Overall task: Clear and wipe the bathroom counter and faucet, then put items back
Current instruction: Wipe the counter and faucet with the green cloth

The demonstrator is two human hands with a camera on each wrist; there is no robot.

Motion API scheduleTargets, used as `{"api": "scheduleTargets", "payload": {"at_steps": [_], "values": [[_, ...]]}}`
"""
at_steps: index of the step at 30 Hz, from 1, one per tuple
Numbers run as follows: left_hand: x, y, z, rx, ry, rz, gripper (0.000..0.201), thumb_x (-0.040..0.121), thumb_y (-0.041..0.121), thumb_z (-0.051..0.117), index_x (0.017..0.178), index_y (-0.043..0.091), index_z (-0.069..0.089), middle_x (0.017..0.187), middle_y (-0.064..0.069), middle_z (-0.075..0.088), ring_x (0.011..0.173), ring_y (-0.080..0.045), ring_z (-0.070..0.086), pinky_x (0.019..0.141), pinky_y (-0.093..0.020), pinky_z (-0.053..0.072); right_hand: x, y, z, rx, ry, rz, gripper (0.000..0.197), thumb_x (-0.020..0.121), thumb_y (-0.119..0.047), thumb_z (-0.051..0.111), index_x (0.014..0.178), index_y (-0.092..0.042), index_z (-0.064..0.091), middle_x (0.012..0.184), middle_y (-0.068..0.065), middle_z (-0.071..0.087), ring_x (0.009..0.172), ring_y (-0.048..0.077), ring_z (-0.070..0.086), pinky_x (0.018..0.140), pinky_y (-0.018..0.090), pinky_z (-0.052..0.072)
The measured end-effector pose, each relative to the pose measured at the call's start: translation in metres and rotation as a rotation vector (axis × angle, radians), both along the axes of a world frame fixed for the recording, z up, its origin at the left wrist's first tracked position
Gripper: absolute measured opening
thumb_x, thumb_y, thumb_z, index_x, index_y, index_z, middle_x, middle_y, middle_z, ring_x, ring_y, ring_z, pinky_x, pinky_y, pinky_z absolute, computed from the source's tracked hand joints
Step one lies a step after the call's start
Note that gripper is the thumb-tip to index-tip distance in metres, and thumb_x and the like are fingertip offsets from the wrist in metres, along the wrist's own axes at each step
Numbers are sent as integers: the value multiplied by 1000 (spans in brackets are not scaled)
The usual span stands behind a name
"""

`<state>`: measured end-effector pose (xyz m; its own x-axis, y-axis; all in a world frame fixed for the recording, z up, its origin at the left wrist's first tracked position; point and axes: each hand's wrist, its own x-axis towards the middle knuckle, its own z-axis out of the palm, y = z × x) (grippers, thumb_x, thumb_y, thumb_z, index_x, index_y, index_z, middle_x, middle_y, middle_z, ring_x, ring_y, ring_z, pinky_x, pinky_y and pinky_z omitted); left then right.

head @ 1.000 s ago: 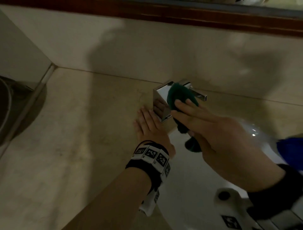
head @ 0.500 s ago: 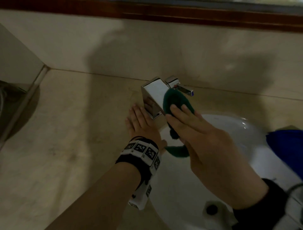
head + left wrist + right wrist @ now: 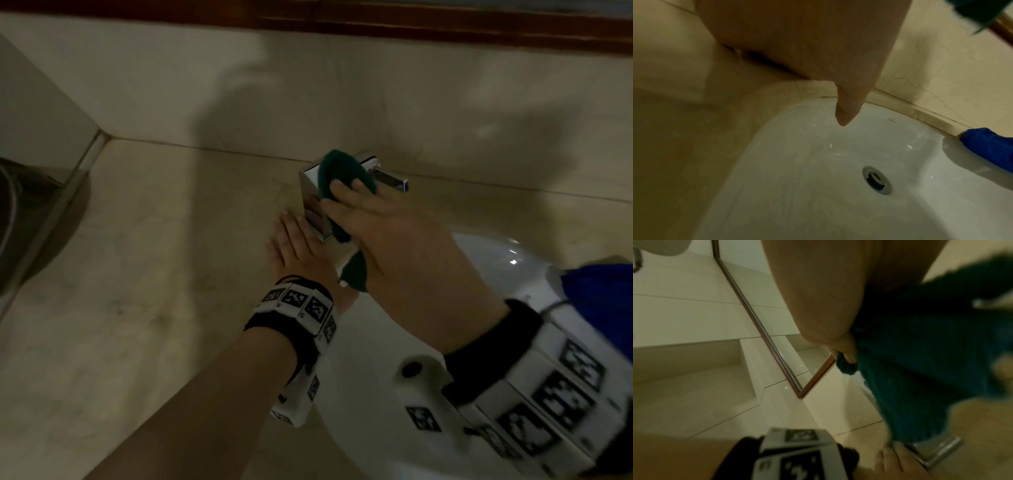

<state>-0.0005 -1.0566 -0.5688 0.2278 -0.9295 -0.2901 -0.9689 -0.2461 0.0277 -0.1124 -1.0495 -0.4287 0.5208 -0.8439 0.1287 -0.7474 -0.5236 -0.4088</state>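
Note:
A square chrome faucet [image 3: 310, 192] stands at the back rim of the white sink [image 3: 370, 349]. My right hand [image 3: 387, 233] holds a dark green cloth [image 3: 337, 171] over the faucet's top, fingers laid across it and thumb pinching a fold in the right wrist view, where the green cloth [image 3: 920, 366] fills the right side. One cloth end hangs below my palm. My left hand [image 3: 294, 246] rests flat on the beige counter [image 3: 137, 274] just left of the faucet base, fingers straight. In the left wrist view its thumb points out over the sink basin [image 3: 818, 178].
A blue cloth [image 3: 603, 291] lies on the sink's right rim, the same blue cloth [image 3: 990, 146] showing in the left wrist view. The drain [image 3: 876, 181] sits mid-basin. A tiled backsplash [image 3: 308, 85] and wood-framed mirror edge [image 3: 445, 27] rise behind. A dark object [image 3: 20, 212] sits far left.
My right hand has slid the green cloth up from the spout's front onto the top of the faucet. The left hand has stayed flat beside the faucet base.

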Motion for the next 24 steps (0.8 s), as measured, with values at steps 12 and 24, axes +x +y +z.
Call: {"api": "scheduleTargets", "payload": {"at_steps": [12,24], "values": [[-3,4,10,-156,-37,34,80,89,45,30,147,-6,15,155,-27,10,144,-39,14,117,-54,13,-34,36,-9,632,-1186,-587,31,92,-7,51,115,-21,66,96,-14,72,92,4,66,85,30,52],[-1,4,19,66,25,-11,134,67,76,54,143,-3,-25,151,-22,-29,141,-37,-25,116,-52,-10,-45,29,-3,724,-1161,-585,31,93,-3,48,105,-22,70,94,-3,74,88,15,70,75,28,59]]}}
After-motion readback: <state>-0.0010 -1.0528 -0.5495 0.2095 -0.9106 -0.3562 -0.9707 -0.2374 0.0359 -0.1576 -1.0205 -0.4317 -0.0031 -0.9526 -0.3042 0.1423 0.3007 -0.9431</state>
